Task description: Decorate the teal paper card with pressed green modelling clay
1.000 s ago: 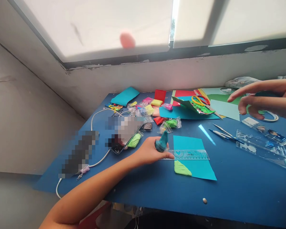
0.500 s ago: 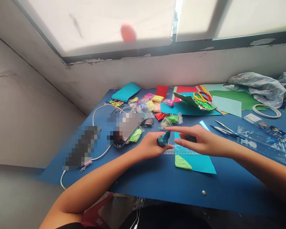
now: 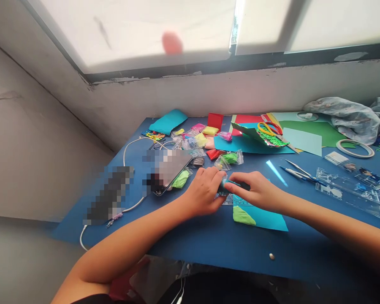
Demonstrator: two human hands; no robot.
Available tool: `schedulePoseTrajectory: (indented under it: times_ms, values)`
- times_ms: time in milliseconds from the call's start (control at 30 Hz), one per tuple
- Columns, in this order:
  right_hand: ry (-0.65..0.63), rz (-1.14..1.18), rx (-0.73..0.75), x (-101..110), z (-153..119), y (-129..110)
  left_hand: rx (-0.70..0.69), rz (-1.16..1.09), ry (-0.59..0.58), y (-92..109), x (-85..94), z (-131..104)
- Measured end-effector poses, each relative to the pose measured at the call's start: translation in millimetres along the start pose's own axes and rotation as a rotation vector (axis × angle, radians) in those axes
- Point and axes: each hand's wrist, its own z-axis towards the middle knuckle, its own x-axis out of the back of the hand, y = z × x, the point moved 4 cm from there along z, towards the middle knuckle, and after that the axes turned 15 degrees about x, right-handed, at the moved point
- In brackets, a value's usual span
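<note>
My left hand (image 3: 205, 190) is closed around a small lump of teal modelling clay (image 3: 223, 185), above the middle of the desk. From the right, my right hand (image 3: 256, 190) pinches the same clay between thumb and fingers; part of it is hidden by the fingers. A dark patch shows behind the right thumb, too covered to name. Just below the hands lies a bright blue sheet of paper (image 3: 269, 217) with a flat light-green clay piece (image 3: 243, 215) on its corner. A clear ruler (image 3: 229, 200) lies across the paper, partly hidden.
Small bags of coloured clay (image 3: 231, 158) lie behind the hands. To the left are a phone (image 3: 174, 169), a blurred dark device (image 3: 110, 196) and a white cable (image 3: 134, 206). Scissors (image 3: 267, 128), pens (image 3: 294, 173), a tape roll (image 3: 354, 148) and plastic sheets (image 3: 351, 190) lie right.
My right hand has moved in from a stretched forefinger to a pinch on the clay. My left hand has turned, its back now facing up, and covers more of the lump.
</note>
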Motion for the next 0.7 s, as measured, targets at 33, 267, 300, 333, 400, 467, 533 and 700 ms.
schedulePoseTrajectory:
  times_ms: [33,267,300,333,400,467,533,700]
  values:
    - [-0.008,0.012,0.028,-2,0,0,-0.001,-0.008,0.015,-2,-0.8,1]
    - [0.012,0.005,0.071,-9,-3,1,0.108,-0.183,0.065,-16,-7.2,-1]
    - [0.022,0.003,0.074,-10,-4,1,0.128,-0.19,0.056,-16,-8.3,-2]
    - [0.044,-0.01,0.08,-12,-4,1,0.14,-0.194,0.05,-16,-8.9,-2]
    - [0.129,-0.069,0.094,-13,-5,0,0.152,-0.197,0.047,-14,-8.6,-3]
    - [0.246,-0.151,0.147,-13,-9,-3,0.179,-0.207,0.046,-14,-6.3,-2]
    - [0.343,-0.218,0.234,-13,-14,-7,0.232,-0.223,0.049,-15,-2.9,-1]
    - [0.334,-0.334,0.499,-19,-20,-19,0.342,-0.201,0.063,-20,0.9,3]
